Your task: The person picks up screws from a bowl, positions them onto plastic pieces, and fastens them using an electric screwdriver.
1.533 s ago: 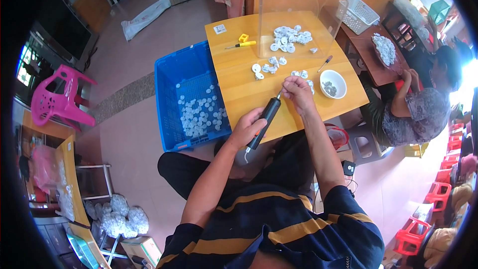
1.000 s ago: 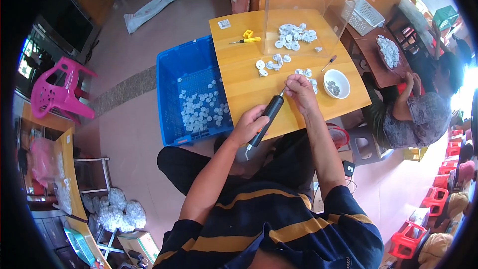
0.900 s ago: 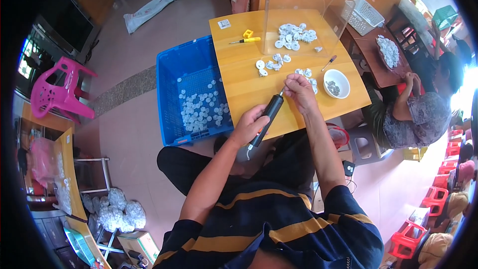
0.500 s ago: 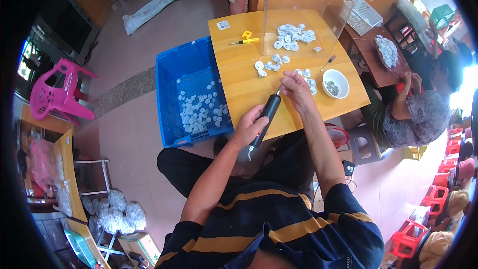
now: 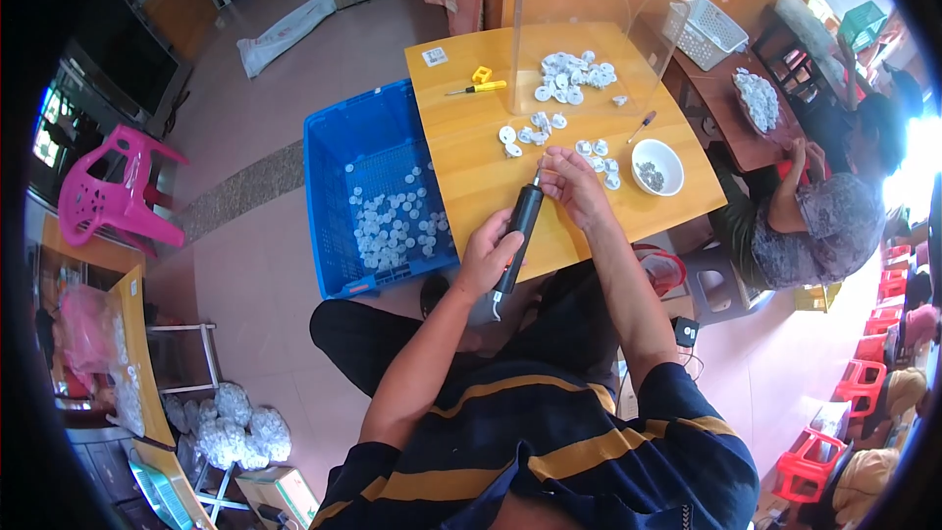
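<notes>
My left hand (image 5: pixel 488 253) grips a black electric screwdriver (image 5: pixel 520 232) whose tip points up toward my right hand (image 5: pixel 572 184). My right hand pinches a small white part at the tool's tip, over the wooden table (image 5: pixel 471 162). Loose white round parts (image 5: pixel 549 126) lie just beyond my hands, with a larger pile (image 5: pixel 572 74) behind a clear plastic screen (image 5: pixel 595 39). A white bowl of small screws (image 5: pixel 655 166) stands right of my right hand.
A blue crate (image 5: pixel 378 191) holding several white parts sits left of the table. A yellow-handled screwdriver (image 5: pixel 476 87) lies at the table's far side. Another person (image 5: pixel 819 211) sits at a neighbouring table on the right. A pink chair (image 5: pixel 113 191) stands far left.
My hands and the screwdriver stay almost in place over the table's near edge; the tool's tip and my right hand shift slightly.
</notes>
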Demonstrator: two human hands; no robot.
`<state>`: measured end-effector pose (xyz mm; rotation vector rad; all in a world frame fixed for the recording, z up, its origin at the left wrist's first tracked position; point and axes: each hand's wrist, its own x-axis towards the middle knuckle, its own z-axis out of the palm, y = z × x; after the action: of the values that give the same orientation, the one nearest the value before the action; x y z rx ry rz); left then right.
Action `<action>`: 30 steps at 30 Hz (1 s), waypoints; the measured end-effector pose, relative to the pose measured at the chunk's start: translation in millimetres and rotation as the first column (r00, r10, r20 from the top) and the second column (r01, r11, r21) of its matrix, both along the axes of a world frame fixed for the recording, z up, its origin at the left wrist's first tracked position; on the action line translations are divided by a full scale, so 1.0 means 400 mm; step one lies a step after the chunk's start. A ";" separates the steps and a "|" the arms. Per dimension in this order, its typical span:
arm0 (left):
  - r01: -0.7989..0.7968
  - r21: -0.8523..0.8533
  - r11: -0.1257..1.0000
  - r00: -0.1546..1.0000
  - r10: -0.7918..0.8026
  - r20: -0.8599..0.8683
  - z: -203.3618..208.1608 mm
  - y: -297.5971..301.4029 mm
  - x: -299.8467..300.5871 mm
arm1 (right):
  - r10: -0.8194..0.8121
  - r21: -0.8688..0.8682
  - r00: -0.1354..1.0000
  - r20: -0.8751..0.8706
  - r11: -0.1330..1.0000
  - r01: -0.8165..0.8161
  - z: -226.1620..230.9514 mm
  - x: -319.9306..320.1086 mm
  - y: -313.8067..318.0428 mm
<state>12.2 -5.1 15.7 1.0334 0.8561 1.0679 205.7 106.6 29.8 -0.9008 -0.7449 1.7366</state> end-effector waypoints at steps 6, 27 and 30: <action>-0.100 -0.004 0.995 0.990 0.100 0.099 -0.016 0.000 0.008 | -0.098 0.114 0.981 0.167 0.990 0.079 -0.094 -0.020 0.074; -0.108 -0.051 0.993 0.985 0.113 0.129 -0.002 -0.007 -0.009 | -0.558 0.689 0.497 0.665 0.716 -0.117 -0.122 -0.079 0.090; -0.085 -0.035 0.996 0.989 0.089 0.120 0.003 0.005 0.013 | -0.428 0.523 0.631 0.647 0.851 0.040 -0.186 0.003 0.098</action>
<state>17.6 -3.2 16.8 0.9031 0.8219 1.1765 206.9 145.8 -44.5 -1.3096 -1.4373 0.8075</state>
